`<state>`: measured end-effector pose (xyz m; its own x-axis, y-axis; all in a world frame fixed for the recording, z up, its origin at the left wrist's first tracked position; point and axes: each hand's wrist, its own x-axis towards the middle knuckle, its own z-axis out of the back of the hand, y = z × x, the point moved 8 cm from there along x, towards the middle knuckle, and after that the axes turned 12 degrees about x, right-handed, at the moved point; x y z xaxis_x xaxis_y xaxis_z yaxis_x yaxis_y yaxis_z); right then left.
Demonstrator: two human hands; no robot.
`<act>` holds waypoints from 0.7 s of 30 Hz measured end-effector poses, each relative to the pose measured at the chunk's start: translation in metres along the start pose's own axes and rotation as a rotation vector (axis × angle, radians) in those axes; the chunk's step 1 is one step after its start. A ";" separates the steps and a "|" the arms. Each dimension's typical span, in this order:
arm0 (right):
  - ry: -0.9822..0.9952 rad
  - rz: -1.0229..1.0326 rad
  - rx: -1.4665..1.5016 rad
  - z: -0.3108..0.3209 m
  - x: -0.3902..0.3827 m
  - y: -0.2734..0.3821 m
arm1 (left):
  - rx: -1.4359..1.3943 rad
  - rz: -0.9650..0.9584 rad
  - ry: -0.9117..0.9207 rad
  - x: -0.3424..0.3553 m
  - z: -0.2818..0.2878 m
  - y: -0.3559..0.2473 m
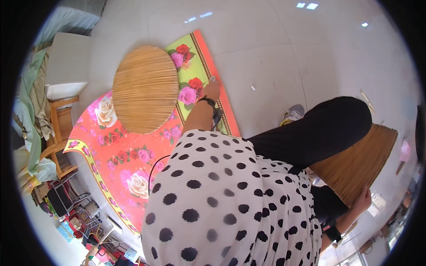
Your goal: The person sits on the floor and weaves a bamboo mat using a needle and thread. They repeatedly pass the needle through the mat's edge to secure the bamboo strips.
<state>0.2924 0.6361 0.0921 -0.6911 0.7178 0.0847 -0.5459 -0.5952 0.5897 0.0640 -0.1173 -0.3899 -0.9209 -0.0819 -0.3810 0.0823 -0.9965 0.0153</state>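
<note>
My left hand [212, 89] is stretched out over the red border of a floral sheet [133, 166] on the floor. Its fingers look closed around a small pale bit that I cannot make out. To the left of it, an oval mat [145, 88] of fine tan ribs lies on the sheet. At the lower right, my right hand [361, 203] grips the edge of a brown ribbed mat [361, 162]. That mat stands tilted beside my bent leg, which hides part of it.
A wooden chair [62, 133] and a pale box-like piece [66, 62] stand at the left. Folding chairs [66, 197] and clutter fill the lower left. A small white scrap [253, 88] and a thin stick [367, 101] lie on the tiled floor. My shoe [293, 114] rests there too.
</note>
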 end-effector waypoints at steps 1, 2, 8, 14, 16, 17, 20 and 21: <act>0.015 0.009 -0.020 -0.006 0.005 0.005 | 0.034 0.009 0.003 0.000 -0.023 0.013; 0.041 0.020 -0.036 -0.014 0.011 0.010 | 0.073 0.028 0.011 -0.006 -0.047 0.031; -0.048 0.013 -0.033 -0.002 -0.004 0.014 | -0.178 0.054 0.230 -0.030 0.045 -0.027; 0.004 0.001 0.060 -0.015 0.000 0.022 | -0.470 0.020 -0.026 -0.032 0.158 -0.039; 0.008 -0.010 0.125 -0.015 0.001 0.019 | -0.883 -0.049 -0.013 -0.020 0.183 -0.057; 0.006 -0.011 0.111 -0.015 0.001 0.019 | -1.090 -0.085 -0.006 -0.017 0.195 -0.066; 0.006 -0.034 0.106 -0.014 -0.005 0.015 | -0.806 -0.516 -0.308 -0.024 0.284 -0.105; 0.020 -0.041 0.124 -0.016 -0.005 0.015 | -0.673 -0.533 -0.366 -0.024 0.309 -0.112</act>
<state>0.2804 0.6179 0.0876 -0.6793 0.7326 0.0426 -0.5125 -0.5151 0.6871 -0.0412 -0.0092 -0.0973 -0.9538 0.2694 0.1333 -0.2882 -0.6935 -0.6604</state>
